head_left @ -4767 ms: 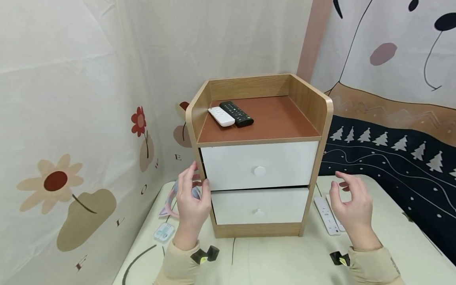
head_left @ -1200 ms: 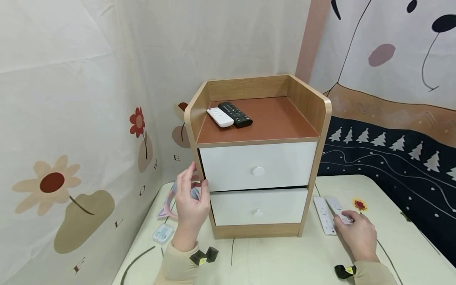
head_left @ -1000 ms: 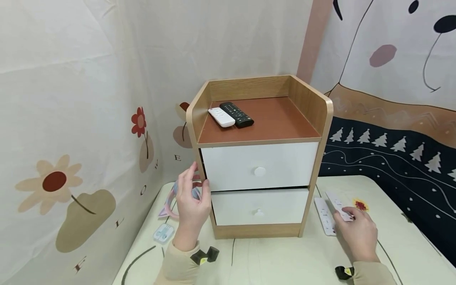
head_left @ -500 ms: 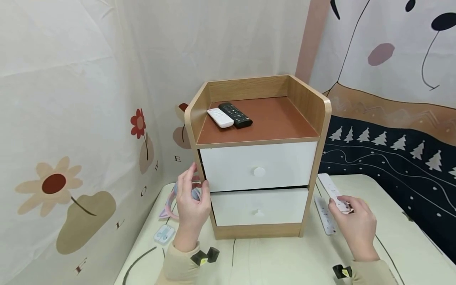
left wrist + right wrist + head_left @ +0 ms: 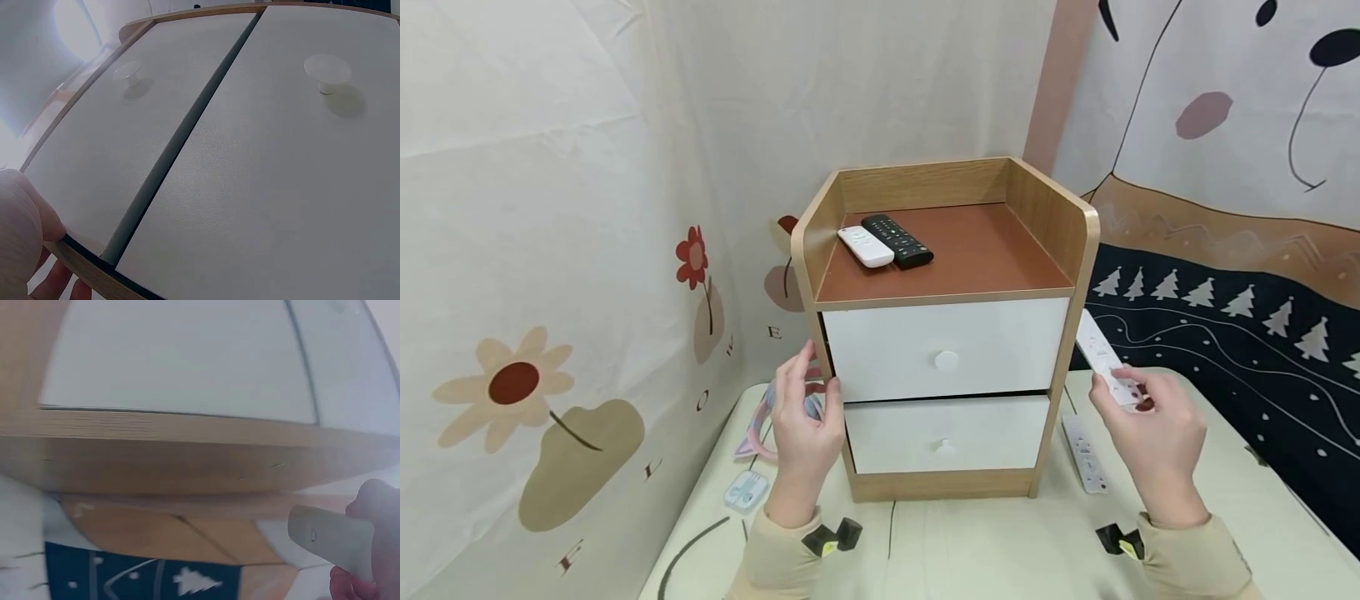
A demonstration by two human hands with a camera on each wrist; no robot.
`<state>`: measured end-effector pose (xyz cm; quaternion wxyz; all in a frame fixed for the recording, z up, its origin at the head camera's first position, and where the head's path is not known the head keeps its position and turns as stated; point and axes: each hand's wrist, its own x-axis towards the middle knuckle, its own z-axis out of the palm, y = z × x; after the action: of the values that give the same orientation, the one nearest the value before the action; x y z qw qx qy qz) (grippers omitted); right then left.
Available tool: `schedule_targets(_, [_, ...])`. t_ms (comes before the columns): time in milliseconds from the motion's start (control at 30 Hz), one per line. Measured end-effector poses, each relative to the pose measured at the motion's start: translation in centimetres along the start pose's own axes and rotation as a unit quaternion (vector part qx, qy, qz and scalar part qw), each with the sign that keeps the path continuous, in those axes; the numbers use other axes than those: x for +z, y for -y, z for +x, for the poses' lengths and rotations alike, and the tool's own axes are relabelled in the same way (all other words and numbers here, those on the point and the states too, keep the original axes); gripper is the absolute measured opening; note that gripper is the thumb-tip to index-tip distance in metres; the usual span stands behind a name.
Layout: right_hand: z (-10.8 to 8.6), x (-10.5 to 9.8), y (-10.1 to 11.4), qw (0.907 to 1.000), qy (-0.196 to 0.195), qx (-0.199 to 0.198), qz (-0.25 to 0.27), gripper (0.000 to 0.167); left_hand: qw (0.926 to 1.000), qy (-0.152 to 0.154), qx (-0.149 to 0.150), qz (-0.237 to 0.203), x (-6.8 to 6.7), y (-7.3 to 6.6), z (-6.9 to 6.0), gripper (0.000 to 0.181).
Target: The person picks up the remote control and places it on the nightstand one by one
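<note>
A small wooden cabinet (image 5: 925, 487) with two white drawers, upper (image 5: 880, 350) and lower (image 5: 895, 437), stands in the middle of the head view. My left hand (image 5: 805, 425) holds the edge of its left side panel. In the left wrist view the thumb (image 5: 31, 206) lies at the front and the fingers reach behind the panel. My right hand (image 5: 1157, 425) grips the near end of a white power strip (image 5: 1097, 346), raised and tilted beside the cabinet's right side. The strip's end (image 5: 331, 534) also shows in the right wrist view. A second power strip (image 5: 1084, 454) lies below it.
A white remote (image 5: 867, 247) and a black remote (image 5: 898, 241) lie on the cabinet's brown top. Left of it are pastel headphones (image 5: 763, 421), a clear earphone case (image 5: 746, 491) and a dark cable (image 5: 688, 546) on the pale table (image 5: 977, 550). Printed curtains hang behind.
My right hand, held bare above the table at first, has gone down to one power strip, gripped it and lifted it up beside the cabinet. The left hand has stayed in place.
</note>
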<state>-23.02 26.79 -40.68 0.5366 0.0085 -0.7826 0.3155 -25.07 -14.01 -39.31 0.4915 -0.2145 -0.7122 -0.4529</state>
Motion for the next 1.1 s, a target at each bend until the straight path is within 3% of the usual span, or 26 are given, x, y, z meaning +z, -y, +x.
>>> schedule_targets(200, [2.6, 0.0, 1.8, 0.9988, -0.027, -0.035, 0.022, 0.029, 0.9997, -0.012, 0.023, 0.003, 0.1, 0.1, 0.1, 0.061])
schedule_targets(433, [5.2, -0.7, 3.2, 0.9957, -0.043, -0.08, 0.018, 0.04, 0.9998, -0.01, 0.017, 0.001, 0.1, 0.1, 0.1, 0.06])
schedule_targets(733, [8.0, -2.3, 5.6, 0.9906, -0.108, -0.074, 0.041, 0.045, 1.0, 0.004, -0.007, 0.003, -0.1, -0.2, 0.0, 0.059])
schedule_targets(1100, [9.8, -2.9, 9.8, 0.972, -0.192, -0.072, 0.114, 0.037, 0.9996, -0.011, 0.025, 0.004, 0.1, 0.0, 0.1, 0.061])
